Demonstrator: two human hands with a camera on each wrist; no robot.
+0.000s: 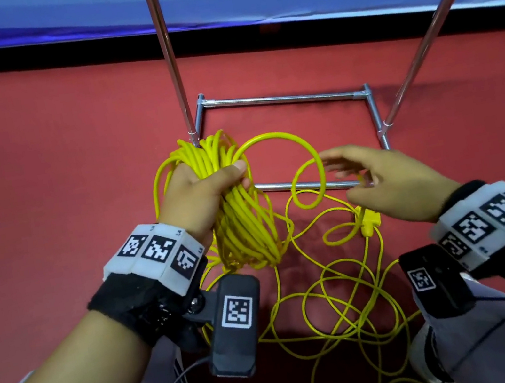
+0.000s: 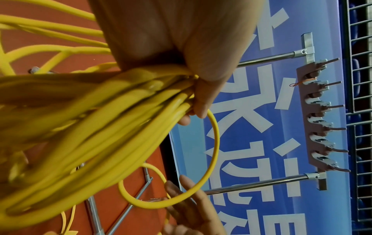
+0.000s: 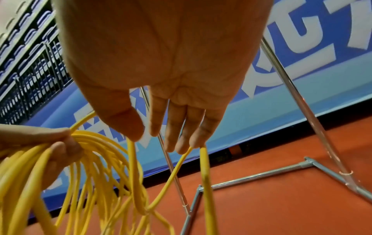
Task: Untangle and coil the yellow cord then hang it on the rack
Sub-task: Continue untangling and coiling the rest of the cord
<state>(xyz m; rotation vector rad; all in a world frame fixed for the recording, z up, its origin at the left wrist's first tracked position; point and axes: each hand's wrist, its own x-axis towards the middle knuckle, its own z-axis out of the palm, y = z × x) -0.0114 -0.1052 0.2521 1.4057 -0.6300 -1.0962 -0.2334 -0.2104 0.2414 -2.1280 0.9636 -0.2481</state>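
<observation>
yellow cord point(image 1: 244, 226) partly coiled in a bundle, loose loops beside chrome rack point(image 1: 282, 98).

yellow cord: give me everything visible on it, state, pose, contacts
The thin, glossy yellow cord looks plastic-jacketed. Much of it is gathered into a bundle of long loops gripped in the left hand. One free loop arcs from the bundle to the right hand, whose straight fingers touch it. The rest lies loose and overlapping on the red floor, with a yellow plug near the chrome rack's base.

Yellow cord point(image 1: 242, 220), red floor point(image 1: 35, 155), silver rack point(image 1: 282, 98), blue banner point(image 2: 261, 127) with white, perhaps blurred, lettering.
</observation>
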